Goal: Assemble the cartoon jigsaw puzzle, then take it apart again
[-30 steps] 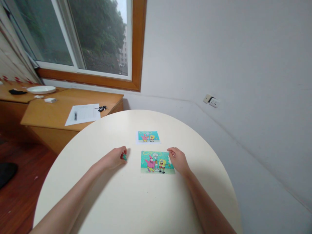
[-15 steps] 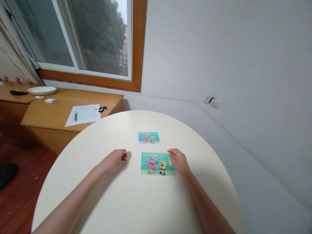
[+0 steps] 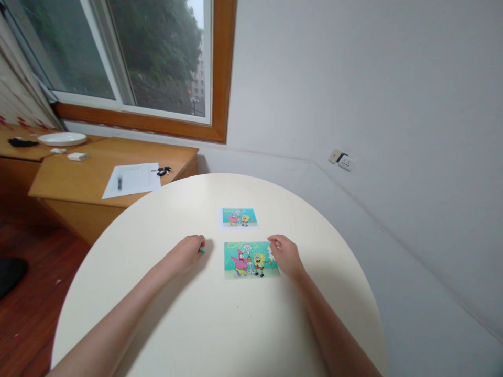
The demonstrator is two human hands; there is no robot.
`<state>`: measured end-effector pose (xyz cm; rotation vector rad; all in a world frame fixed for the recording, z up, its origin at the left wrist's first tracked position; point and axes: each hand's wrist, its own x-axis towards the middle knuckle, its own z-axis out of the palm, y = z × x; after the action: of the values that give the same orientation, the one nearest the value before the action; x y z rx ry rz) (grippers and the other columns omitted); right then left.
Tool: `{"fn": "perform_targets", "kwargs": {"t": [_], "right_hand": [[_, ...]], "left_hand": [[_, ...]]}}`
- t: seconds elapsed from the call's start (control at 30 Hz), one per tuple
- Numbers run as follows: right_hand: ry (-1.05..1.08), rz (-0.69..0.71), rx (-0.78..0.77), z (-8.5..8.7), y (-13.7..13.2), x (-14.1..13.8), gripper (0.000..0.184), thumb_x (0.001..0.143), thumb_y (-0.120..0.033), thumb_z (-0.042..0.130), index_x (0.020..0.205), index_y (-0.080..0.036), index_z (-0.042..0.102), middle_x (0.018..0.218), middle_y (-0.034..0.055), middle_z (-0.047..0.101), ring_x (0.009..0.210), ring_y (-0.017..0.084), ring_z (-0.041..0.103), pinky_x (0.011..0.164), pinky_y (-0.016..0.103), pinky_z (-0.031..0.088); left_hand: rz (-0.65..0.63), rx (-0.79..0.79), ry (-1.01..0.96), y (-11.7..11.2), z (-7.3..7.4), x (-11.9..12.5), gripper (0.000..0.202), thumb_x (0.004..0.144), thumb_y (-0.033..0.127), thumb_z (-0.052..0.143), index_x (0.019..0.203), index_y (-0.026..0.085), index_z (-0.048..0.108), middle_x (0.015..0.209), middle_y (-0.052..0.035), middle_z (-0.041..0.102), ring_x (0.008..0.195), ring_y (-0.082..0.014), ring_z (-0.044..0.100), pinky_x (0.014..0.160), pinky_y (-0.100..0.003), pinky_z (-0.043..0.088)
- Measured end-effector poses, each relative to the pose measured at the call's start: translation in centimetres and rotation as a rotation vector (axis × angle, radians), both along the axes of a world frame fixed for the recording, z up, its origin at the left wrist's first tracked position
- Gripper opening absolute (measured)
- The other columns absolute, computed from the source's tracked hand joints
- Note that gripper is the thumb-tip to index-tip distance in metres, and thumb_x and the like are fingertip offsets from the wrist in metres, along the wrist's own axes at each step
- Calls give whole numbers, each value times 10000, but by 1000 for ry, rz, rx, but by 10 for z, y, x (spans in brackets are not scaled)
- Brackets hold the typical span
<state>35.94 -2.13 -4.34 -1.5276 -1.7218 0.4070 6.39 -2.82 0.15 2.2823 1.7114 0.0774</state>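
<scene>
Left hand [image 3: 184,254] curled on round table [image 3: 220,324], fingers pinching small green puzzle piece [image 3: 201,251], mostly hidden. Right hand [image 3: 286,256] loosely curled, fingertips on right edge of puzzle [image 3: 249,259]; grasp unclear. Small picture card [image 3: 238,217] just behind puzzle.

Hidden from you
Your left hand [image 3: 184,255] curls over a small green piece [image 3: 201,251], only its tip showing; your right hand [image 3: 286,256] covers the right edge of the puzzle [image 3: 247,259], its grip unclear. Both forearms [image 3: 129,314] run off the bottom edge; print on the sheet [image 3: 131,179] is too small to read.
</scene>
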Motion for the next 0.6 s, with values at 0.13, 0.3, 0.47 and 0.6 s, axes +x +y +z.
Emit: {"fn": "perform_targets", "kwargs": {"t": [0.13,0.3,0.47,0.6], "right_hand": [[176,20,-56,-2,-1,-4,198,721,-220,458,799,-194,638,785,40,645,651,159,635,586,288,547],[258,-31,-48,2,-3,-5,208,704,-262,462,792,-185,633,781,44,635,648,162,630,517,272,547],[240,-52,-11,3,-3,-4,212,719,-271,450,780,-180,632,768,53,638,622,161,623,531,289,547],[227,-20,-8,1,-3,-6,211,740,-281,456,793,-180,634,748,50,644,613,163,625,573,312,553]], "left_hand": [[12,7,12,0,0,2,277,707,21,443,877,131,632,877,-116,678,783,-208,620,655,-252,396],[19,8,28,-1,0,4,311,690,5,462,935,105,626,895,-131,667,800,-217,622,674,-258,411],[16,33,31,-3,1,6,320,671,-11,468,932,98,617,917,-138,660,818,-220,620,691,-263,409],[-2,64,32,-2,-1,4,304,661,-1,463,894,106,625,874,-129,665,798,-223,622,676,-266,409]]}}
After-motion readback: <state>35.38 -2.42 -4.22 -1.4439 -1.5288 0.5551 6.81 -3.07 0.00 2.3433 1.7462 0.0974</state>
